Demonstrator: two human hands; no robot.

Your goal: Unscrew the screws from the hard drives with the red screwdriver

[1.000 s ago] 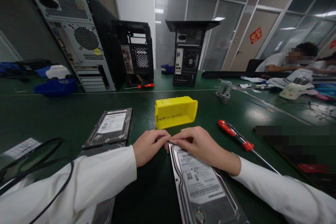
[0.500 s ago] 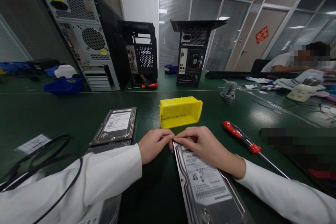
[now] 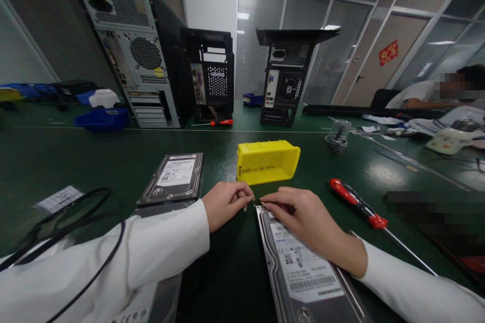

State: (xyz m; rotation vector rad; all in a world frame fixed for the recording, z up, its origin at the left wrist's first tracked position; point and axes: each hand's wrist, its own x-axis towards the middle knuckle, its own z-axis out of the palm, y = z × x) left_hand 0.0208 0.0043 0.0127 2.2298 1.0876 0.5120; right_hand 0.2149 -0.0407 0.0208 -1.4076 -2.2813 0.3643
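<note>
My left hand is closed in a pinch just left of a hard drive's far corner; tiny specks show at its fingertips, too small to name. Over that far left corner my right hand is pinched too, its wrist above the drive's right edge. What lies between its fingertips is hidden. The silver hard drive with a white label lies flat below my right hand. Just beyond both hands a yellow plastic bin rests on its side, its opening towards me.
More hard drives lie left, partly under my sleeve. A red and black screwdriver lies right. Computer cases stand at the back near a blue bin. Black cables loop over my left arm. A person sits far right.
My hands, whose fingertips met at the drive's corner, are now slightly apart. The whole view has shifted a little, so things appear further right.
</note>
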